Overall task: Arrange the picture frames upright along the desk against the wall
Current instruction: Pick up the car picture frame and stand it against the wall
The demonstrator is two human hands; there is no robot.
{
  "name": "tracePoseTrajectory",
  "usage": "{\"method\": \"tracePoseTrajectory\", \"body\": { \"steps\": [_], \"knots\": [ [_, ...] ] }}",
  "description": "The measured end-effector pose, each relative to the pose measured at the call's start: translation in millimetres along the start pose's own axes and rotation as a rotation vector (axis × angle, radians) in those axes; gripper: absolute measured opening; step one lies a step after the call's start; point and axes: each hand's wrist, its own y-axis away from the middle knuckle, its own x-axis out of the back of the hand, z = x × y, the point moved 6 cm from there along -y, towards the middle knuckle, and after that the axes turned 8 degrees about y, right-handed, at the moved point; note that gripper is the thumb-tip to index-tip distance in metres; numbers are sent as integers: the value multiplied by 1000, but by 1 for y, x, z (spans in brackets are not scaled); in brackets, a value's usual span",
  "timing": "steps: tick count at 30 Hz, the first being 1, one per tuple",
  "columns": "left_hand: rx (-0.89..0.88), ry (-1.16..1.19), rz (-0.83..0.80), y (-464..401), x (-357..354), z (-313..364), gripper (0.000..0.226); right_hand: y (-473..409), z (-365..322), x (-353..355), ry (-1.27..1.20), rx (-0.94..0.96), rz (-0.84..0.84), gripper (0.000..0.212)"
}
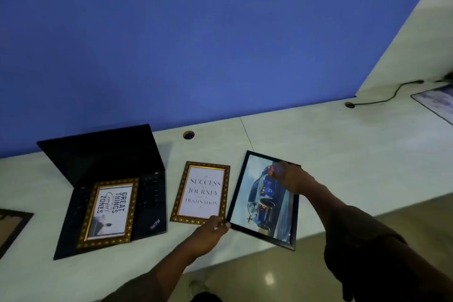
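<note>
Pale, matte counter (pixel 318 144) w/ a thin seam and a round cable hole (pixel 188 135), running along a flat blue wall (pixel 196 32). Black laptop (pixel 107 179), open, lid tipped back, dark keyboard. On its keyboard lies a gold frame (pixel 109 212) w/ beaded ornate moulding, rectangular, print reading "Great things... zones", flat, turned sideways to the viewer. Just right of the laptop, a 2nd gold ornate frame (pixel 201 192), same beaded texture, lies flat on the counter; text reads "Success... journey... destination".

Right of that: black frame (pixel 263 200), thin plain glossy moulding, larger rectangle, car photo inside. It sits tilted, near corner overhanging the counter's front edge above the shiny floor (pixel 257 274).

Left hand (pixel 212 229) is at the black frame's near-left corner, fingertips pinched narrow on that corner, also touching the bottom edge of the "Success" frame. Right hand (pixel 291 179) is over the black frame's far-right area, fingers curled down onto the top edge/glass; grip looks closed on the frame's far edge, tho thumb side is hidden. So the black frame spans between both hands, held at opposite corners.

Far left, a dark-edged frame (pixel 12 225) is partly cut off by the view. Far right, a black cable (pixel 387 95) runs from a 2nd hole to a patterned mat (pixel 436 103).
</note>
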Motion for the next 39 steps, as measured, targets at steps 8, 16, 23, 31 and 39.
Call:
{"method": "tracePoseTrajectory", "body": {
  "steps": [8, 16, 23, 31, 39],
  "knots": [
    [266, 361, 14, -34, -18, -42, 40, -50, 5, -28, 185, 38, -162, 82],
    [406, 609, 31, -24, -21, -50, 37, -103, -14, -7, 266, 47, -98, 68],
    [474, 682, 303, -20, -54, -44, 29, -151, 14, -7, 373, 59, -83, 63],
    [600, 850, 534, -35, -120, -32, 52, -173, 34, -22, 433, 241, -176, 65],
    [573, 1088, 565, -53, -177, -21, 61, -161, 28, -43, 407, 381, -103, 58]
  ]
}}
